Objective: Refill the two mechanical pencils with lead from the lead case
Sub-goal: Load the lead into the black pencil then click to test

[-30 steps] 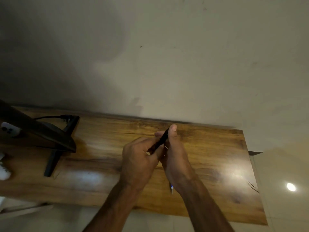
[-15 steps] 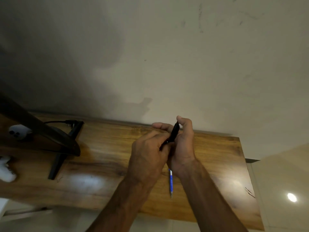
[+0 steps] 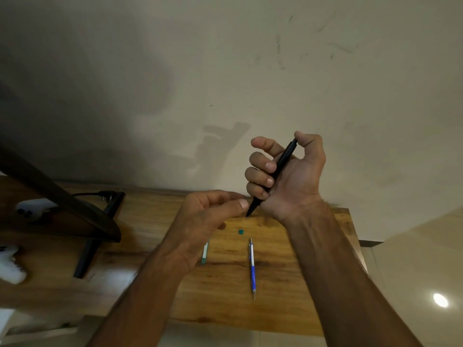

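My right hand (image 3: pixel 290 176) is raised above the wooden table (image 3: pixel 288 296) and grips a black mechanical pencil (image 3: pixel 275 171), tip pointing down and left, thumb on its top end. My left hand (image 3: pixel 208 216) hovers just left of the tip, thumb and forefinger pinched together; whether they hold a lead is too small to tell. A blue and silver mechanical pencil (image 3: pixel 252 267) lies on the table, tip toward me. The clear lead case with a green end (image 3: pixel 205 254) lies left of it, partly behind my left wrist. A small green cap (image 3: pixel 241 231) rests near it.
A dark monitor (image 3: pixel 62 206) on a black stand (image 3: pixel 87 256) with a plugged cable occupies the table's left side. White objects (image 3: pixel 11 267) lie at the far left. A plain wall rises behind; tiled floor shows at the right.
My hands have separated: the right lifted the black pencil up and right, the left let go of it and dropped lower. The lead case and green cap have come into view.
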